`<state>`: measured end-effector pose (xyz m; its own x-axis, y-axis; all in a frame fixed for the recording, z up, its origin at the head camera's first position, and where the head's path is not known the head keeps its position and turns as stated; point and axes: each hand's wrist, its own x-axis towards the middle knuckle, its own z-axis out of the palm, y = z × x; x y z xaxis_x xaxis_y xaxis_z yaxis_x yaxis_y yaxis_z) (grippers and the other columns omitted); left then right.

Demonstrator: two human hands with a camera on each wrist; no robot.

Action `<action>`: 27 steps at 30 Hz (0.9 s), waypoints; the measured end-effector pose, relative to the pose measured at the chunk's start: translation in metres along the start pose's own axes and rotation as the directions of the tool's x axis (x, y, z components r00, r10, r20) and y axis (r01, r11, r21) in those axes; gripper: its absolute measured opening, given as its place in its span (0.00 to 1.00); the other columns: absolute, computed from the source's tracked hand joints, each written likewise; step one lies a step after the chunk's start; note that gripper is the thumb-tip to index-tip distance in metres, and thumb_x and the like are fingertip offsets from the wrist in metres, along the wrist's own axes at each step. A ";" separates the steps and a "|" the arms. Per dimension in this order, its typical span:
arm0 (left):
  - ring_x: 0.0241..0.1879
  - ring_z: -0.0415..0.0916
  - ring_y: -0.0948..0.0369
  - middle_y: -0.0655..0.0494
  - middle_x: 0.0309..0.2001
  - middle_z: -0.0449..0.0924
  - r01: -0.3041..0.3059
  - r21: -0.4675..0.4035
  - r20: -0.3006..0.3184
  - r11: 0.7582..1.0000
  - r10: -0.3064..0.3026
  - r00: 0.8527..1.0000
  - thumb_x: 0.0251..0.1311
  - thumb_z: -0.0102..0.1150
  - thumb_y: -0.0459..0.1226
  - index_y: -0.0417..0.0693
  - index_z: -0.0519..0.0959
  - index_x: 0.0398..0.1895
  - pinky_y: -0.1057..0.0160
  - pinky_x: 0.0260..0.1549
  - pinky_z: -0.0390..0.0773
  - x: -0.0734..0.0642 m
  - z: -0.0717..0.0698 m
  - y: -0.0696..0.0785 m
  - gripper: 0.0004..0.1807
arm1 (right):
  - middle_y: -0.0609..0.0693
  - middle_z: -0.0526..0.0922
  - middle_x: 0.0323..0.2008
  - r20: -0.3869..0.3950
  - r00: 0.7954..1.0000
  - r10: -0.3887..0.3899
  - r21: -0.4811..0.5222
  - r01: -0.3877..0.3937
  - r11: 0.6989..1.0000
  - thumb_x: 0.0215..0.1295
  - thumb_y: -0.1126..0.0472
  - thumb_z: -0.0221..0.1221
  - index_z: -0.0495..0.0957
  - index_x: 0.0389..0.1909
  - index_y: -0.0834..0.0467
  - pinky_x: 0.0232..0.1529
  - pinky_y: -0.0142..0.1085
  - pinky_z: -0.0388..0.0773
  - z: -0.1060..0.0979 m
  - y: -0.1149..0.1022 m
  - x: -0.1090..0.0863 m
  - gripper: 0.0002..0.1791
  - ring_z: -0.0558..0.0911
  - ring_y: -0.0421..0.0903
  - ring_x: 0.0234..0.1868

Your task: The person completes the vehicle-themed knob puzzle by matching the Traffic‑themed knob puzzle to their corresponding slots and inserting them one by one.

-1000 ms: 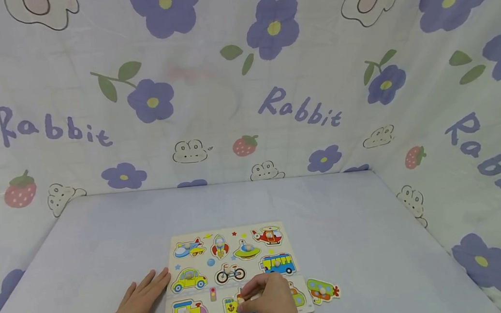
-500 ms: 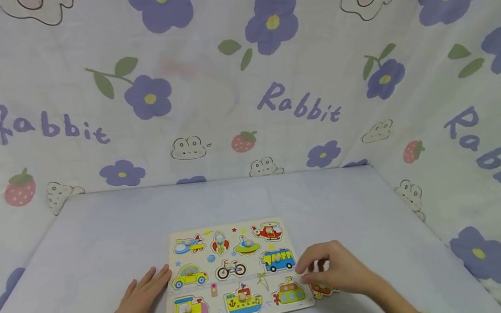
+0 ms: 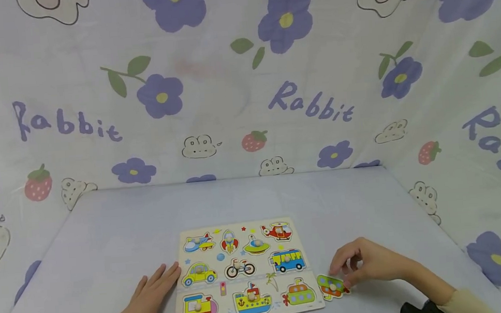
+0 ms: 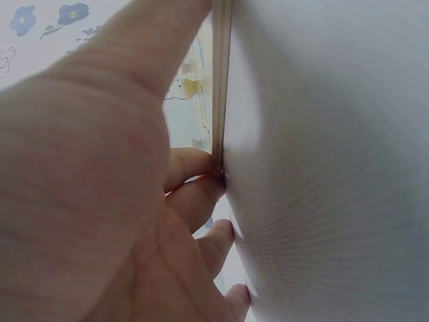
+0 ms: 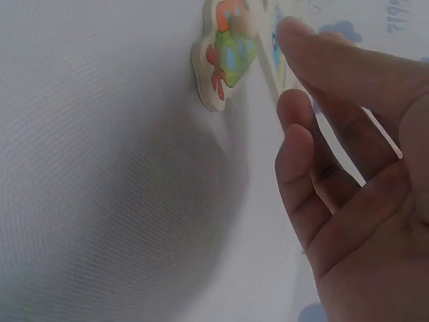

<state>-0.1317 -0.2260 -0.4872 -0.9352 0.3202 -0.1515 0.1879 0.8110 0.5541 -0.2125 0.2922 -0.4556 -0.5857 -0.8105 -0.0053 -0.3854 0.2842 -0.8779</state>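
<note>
A pale wooden puzzle board [image 3: 262, 263] lies flat on the table, with vehicle pieces such as a train [image 3: 198, 309] and a boat [image 3: 252, 304] in it. Fingers spread, my left hand [image 3: 149, 299] rests against the board's left edge, its thumb at the near corner. A loose green and orange submarine piece [image 3: 329, 288] with a round knob lies just right of the board. Over it hovers my right hand [image 3: 369, 262], fingers loosely bent. In the right wrist view a gap shows between the fingertips and the submarine piece [image 5: 231, 57].
At the board's lower right is a submarine picture [image 3: 299, 294] without a knob. A white tabletop [image 3: 345, 208] surrounds the board, with a flower-printed curtain [image 3: 212, 106] behind and at the sides. A black object [image 3: 422, 311] shows under the right wrist.
My right hand has left the boat on the board and moved right to above the submarine piece. The left hand has stayed at the board's edge. The head view has shifted slightly.
</note>
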 end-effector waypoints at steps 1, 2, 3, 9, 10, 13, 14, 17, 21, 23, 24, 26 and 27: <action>0.75 0.39 0.43 0.50 0.75 0.54 0.003 0.001 0.000 1.000 -0.003 1.000 0.33 0.74 0.67 0.44 0.58 0.76 0.33 0.67 0.33 0.001 -0.001 0.000 0.67 | 0.55 0.86 0.37 0.004 1.000 0.008 -0.006 -0.008 1.000 0.55 0.69 0.70 0.87 0.41 0.58 0.28 0.35 0.81 0.001 -0.001 0.001 0.12 0.79 0.49 0.32; 0.75 0.39 0.44 0.51 0.76 0.54 0.003 0.004 0.000 1.000 -0.003 1.000 0.33 0.73 0.67 0.45 0.58 0.76 0.34 0.67 0.33 0.001 -0.001 0.000 0.67 | 0.54 0.86 0.38 0.012 1.000 0.018 -0.011 -0.018 1.000 0.55 0.69 0.70 0.87 0.41 0.57 0.30 0.36 0.82 0.002 -0.002 0.003 0.12 0.80 0.50 0.33; 0.75 0.39 0.44 0.51 0.76 0.54 0.008 0.007 0.000 1.000 -0.008 1.000 0.33 0.73 0.67 0.46 0.58 0.76 0.34 0.67 0.33 0.002 -0.001 0.001 0.67 | 0.53 0.86 0.38 0.020 0.999 0.027 -0.017 -0.027 0.999 0.55 0.68 0.70 0.87 0.40 0.57 0.31 0.37 0.83 0.003 -0.003 0.004 0.12 0.80 0.51 0.33; 0.74 0.40 0.43 0.49 0.75 0.55 0.011 -0.006 0.002 1.000 -0.011 1.000 0.32 0.74 0.67 0.44 0.58 0.76 0.34 0.67 0.33 0.003 0.001 -0.001 0.67 | 0.49 0.87 0.38 0.068 0.996 0.063 -0.040 -0.060 0.997 0.54 0.67 0.71 0.87 0.39 0.55 0.34 0.39 0.84 0.010 -0.002 0.011 0.11 0.83 0.50 0.35; 0.74 0.40 0.43 0.49 0.75 0.55 0.009 -0.010 0.003 1.000 -0.009 1.000 0.33 0.74 0.66 0.43 0.58 0.76 0.34 0.67 0.33 0.003 0.000 -0.001 0.67 | 0.48 0.87 0.38 0.070 0.996 0.063 -0.039 -0.060 0.997 0.53 0.68 0.71 0.87 0.39 0.55 0.34 0.39 0.84 0.011 -0.001 0.011 0.11 0.83 0.50 0.35; 0.74 0.40 0.43 0.48 0.75 0.56 0.001 -0.018 0.002 1.000 -0.001 1.000 0.33 0.74 0.66 0.42 0.58 0.76 0.34 0.67 0.32 0.002 0.000 -0.001 0.67 | 0.48 0.87 0.38 0.071 0.996 0.061 -0.037 -0.058 0.998 0.53 0.69 0.71 0.87 0.38 0.55 0.33 0.39 0.84 0.013 0.002 0.013 0.12 0.82 0.50 0.34; 0.74 0.40 0.43 0.48 0.75 0.55 -0.003 -0.022 0.002 1.000 0.003 1.000 0.33 0.74 0.66 0.42 0.58 0.76 0.34 0.67 0.32 0.001 0.000 -0.001 0.67 | 0.48 0.87 0.38 0.070 0.996 0.059 -0.037 -0.056 0.998 0.53 0.69 0.71 0.88 0.38 0.55 0.33 0.39 0.84 0.014 0.002 0.014 0.12 0.82 0.50 0.34; 0.74 0.40 0.43 0.48 0.75 0.55 -0.005 -0.024 0.002 1.000 0.005 1.000 0.34 0.73 0.66 0.42 0.58 0.76 0.34 0.67 0.32 0.001 -0.001 -0.001 0.67 | 0.48 0.87 0.37 0.072 0.996 0.053 -0.034 -0.050 0.998 0.53 0.69 0.71 0.87 0.37 0.54 0.32 0.38 0.84 0.014 0.002 0.015 0.11 0.82 0.48 0.33; 0.74 0.40 0.42 0.47 0.75 0.55 -0.020 -0.029 0.001 0.999 0.020 1.000 0.35 0.73 0.67 0.41 0.57 0.76 0.33 0.67 0.32 0.000 -0.001 0.000 0.67 | 0.49 0.87 0.36 0.077 0.995 0.063 -0.012 -0.062 0.998 0.52 0.69 0.72 0.87 0.35 0.55 0.28 0.38 0.84 0.015 0.001 0.017 0.11 0.82 0.44 0.31; 0.74 0.40 0.41 0.47 0.75 0.55 -0.028 -0.025 -0.001 0.999 0.028 1.000 0.35 0.72 0.67 0.41 0.57 0.76 0.33 0.66 0.33 -0.001 -0.002 0.000 0.67 | 0.49 0.87 0.35 0.078 0.994 0.077 0.002 -0.077 0.997 0.51 0.70 0.71 0.87 0.34 0.55 0.27 0.38 0.84 0.015 0.000 0.018 0.11 0.81 0.43 0.30; 0.74 0.40 0.42 0.47 0.75 0.55 -0.026 -0.024 -0.001 0.999 0.026 1.000 0.35 0.72 0.67 0.41 0.57 0.76 0.33 0.66 0.33 -0.001 -0.002 0.001 0.67 | 0.49 0.86 0.35 0.076 0.994 0.082 0.004 -0.083 0.997 0.50 0.71 0.71 0.87 0.34 0.55 0.27 0.38 0.84 0.015 0.000 0.018 0.11 0.81 0.42 0.30; 0.74 0.40 0.41 0.47 0.75 0.55 -0.019 -0.025 -0.003 1.000 0.019 1.000 0.35 0.73 0.66 0.41 0.57 0.76 0.32 0.66 0.33 -0.001 -0.002 0.002 0.66 | 0.48 0.86 0.35 0.071 0.994 0.082 -0.007 -0.082 0.997 0.50 0.71 0.71 0.87 0.33 0.54 0.27 0.38 0.84 0.015 0.000 0.017 0.11 0.82 0.42 0.30; 0.74 0.40 0.41 0.47 0.75 0.55 -0.017 -0.023 -0.005 1.000 0.017 1.000 0.35 0.73 0.66 0.41 0.58 0.75 0.32 0.66 0.33 -0.001 -0.002 0.002 0.66 | 0.48 0.86 0.35 0.069 0.994 0.079 -0.013 -0.079 0.997 0.49 0.71 0.71 0.87 0.33 0.54 0.28 0.38 0.84 0.015 0.000 0.017 0.11 0.82 0.43 0.30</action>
<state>-0.1310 -0.2258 -0.4844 -0.9334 0.3311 -0.1382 0.1966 0.7942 0.5749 -0.2120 0.2706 -0.4629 -0.5637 -0.8189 -0.1079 -0.3475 0.3536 -0.8685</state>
